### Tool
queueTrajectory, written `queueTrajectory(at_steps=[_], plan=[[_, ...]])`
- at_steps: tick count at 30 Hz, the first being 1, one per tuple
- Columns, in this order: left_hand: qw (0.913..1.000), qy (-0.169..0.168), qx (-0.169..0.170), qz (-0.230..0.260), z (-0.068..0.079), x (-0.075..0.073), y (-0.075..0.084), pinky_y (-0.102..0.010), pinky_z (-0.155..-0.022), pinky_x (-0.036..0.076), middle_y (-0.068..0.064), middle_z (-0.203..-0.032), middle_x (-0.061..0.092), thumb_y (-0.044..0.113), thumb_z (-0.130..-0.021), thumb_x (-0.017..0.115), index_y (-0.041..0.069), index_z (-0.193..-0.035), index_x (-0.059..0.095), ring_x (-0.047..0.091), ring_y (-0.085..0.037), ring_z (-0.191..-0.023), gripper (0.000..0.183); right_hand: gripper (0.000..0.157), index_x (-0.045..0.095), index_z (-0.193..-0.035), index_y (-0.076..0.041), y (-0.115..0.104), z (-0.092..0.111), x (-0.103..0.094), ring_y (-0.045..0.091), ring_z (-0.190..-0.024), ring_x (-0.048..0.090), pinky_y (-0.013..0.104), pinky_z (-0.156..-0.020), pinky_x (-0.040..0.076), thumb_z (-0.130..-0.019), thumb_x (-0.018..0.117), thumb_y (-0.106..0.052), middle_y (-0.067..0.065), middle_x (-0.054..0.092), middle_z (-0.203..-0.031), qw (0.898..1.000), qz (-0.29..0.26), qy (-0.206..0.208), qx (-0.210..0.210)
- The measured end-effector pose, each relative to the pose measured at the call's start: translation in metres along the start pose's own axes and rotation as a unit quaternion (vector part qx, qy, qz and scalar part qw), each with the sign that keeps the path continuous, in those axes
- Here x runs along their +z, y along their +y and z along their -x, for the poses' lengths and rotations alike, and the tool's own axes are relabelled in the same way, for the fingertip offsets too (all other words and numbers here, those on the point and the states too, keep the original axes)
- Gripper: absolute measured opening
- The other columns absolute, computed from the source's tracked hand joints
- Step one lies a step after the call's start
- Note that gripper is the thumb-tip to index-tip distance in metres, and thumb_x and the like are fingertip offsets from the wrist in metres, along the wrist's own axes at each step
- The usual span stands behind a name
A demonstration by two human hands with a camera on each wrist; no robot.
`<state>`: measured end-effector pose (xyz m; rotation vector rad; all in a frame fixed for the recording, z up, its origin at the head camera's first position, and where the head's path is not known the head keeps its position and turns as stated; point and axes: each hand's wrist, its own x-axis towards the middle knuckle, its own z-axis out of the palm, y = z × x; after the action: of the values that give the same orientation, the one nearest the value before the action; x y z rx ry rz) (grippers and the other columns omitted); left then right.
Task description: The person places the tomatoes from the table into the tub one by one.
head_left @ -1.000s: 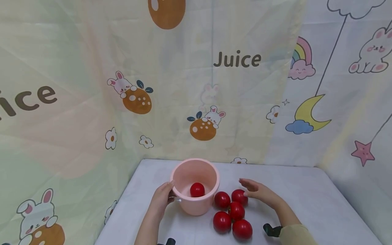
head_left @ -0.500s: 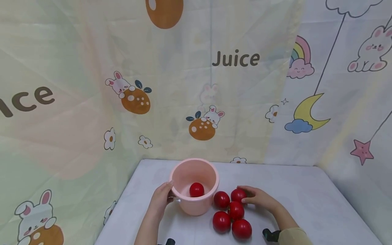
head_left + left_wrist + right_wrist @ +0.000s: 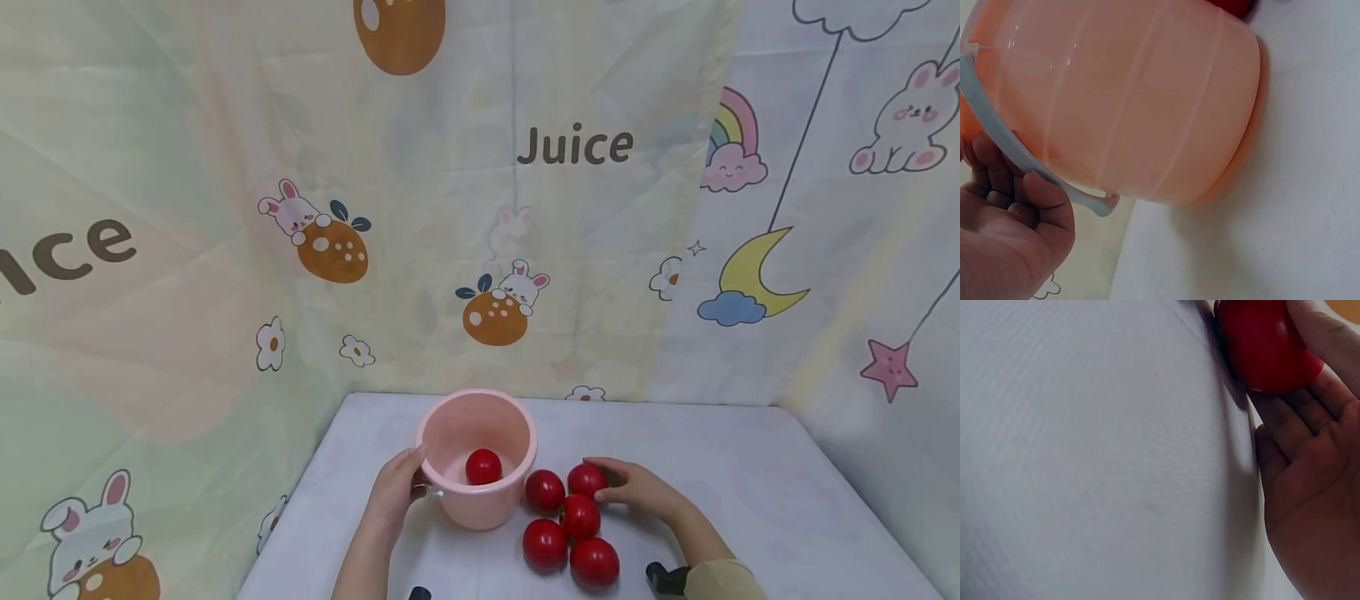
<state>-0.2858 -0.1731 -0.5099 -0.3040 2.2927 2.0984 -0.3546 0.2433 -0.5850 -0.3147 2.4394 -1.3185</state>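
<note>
A pink bucket (image 3: 480,508) stands tilted toward me on the table, one red apple (image 3: 483,467) lying inside it. My left hand (image 3: 397,483) holds the bucket's left side at the rim; in the left wrist view its fingers curl by the pale handle (image 3: 1004,137). To the right of the bucket, several glossy red apples sit close together. My right hand (image 3: 637,487) grips the farthest right apple (image 3: 585,480), thumb on the near side and fingers behind. The right wrist view shows this apple (image 3: 1266,344) between thumb and fingers, low at the white surface.
The other loose apples (image 3: 579,517) lie just left of and nearer than my right hand, one close beside the bucket. A white table (image 3: 720,467) spreads underneath. Printed cloth (image 3: 420,208) hangs at its back and sides.
My right hand has come down and left from above the farthest right apple and closed its fingers round it. The left hand stays at the bucket.
</note>
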Motion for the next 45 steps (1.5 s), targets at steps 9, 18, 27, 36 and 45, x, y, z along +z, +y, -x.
queueTrajectory(at_steps=[9, 18, 27, 36, 45], plan=[[1.0000, 0.003, -0.003, 0.000, 0.000, 0.000, 0.000, -0.031, -0.079, 0.048, -0.007, -0.092, 0.068, 0.052, -0.099, 0.049, 0.003, -0.103, 0.064, 0.062, -0.020, -0.087, 0.051, 0.073, 0.053, -0.142, -0.027, 0.003, 0.000, -0.001, 0.035, -0.131, 0.048, 0.056, -0.096, 0.049, -0.076, 0.081, -0.043, 0.008, 0.057, -0.141, 1.000, -0.014, -0.007, -0.004], [1.0000, 0.000, -0.005, -0.001, 0.000, 0.000, -0.001, -0.031, -0.078, 0.048, -0.004, -0.089, 0.067, 0.052, -0.099, 0.049, 0.004, -0.104, 0.064, 0.061, -0.019, -0.087, 0.052, 0.070, 0.053, -0.142, -0.025, 0.006, -0.001, -0.008, 0.037, -0.134, 0.046, 0.054, -0.098, 0.049, -0.079, 0.079, -0.043, 0.009, 0.056, -0.142, 1.000, -0.023, 0.002, -0.006], [1.0000, 0.001, -0.003, 0.000, -0.001, 0.000, 0.000, -0.032, -0.079, 0.049, -0.006, -0.090, 0.068, 0.053, -0.098, 0.050, 0.004, -0.102, 0.065, 0.061, -0.020, -0.087, 0.051, 0.066, 0.053, -0.142, -0.026, 0.001, -0.001, -0.018, 0.034, -0.134, 0.048, 0.058, -0.102, 0.044, -0.082, 0.076, -0.044, 0.006, 0.058, -0.140, 1.000, -0.004, 0.000, -0.004], [1.0000, 0.001, -0.005, -0.005, -0.002, -0.001, 0.001, -0.033, -0.081, 0.049, -0.007, -0.092, 0.068, 0.052, -0.099, 0.049, 0.007, -0.099, 0.066, 0.061, -0.020, -0.088, 0.048, 0.068, 0.054, -0.141, -0.028, -0.016, -0.001, -0.029, 0.033, -0.133, 0.048, 0.056, -0.099, 0.048, -0.080, 0.077, -0.046, 0.005, 0.057, -0.141, 1.000, 0.015, 0.020, 0.002], [1.0000, 0.002, -0.007, -0.001, -0.001, 0.000, 0.000, -0.032, -0.080, 0.049, -0.005, -0.092, 0.067, 0.052, -0.099, 0.048, 0.007, -0.104, 0.066, 0.061, -0.020, -0.089, 0.049, 0.069, 0.051, -0.143, -0.026, -0.042, 0.000, -0.046, 0.030, -0.130, 0.050, 0.053, -0.095, 0.050, -0.082, 0.077, -0.043, 0.007, 0.057, -0.139, 1.000, 0.014, 0.014, -0.019]])
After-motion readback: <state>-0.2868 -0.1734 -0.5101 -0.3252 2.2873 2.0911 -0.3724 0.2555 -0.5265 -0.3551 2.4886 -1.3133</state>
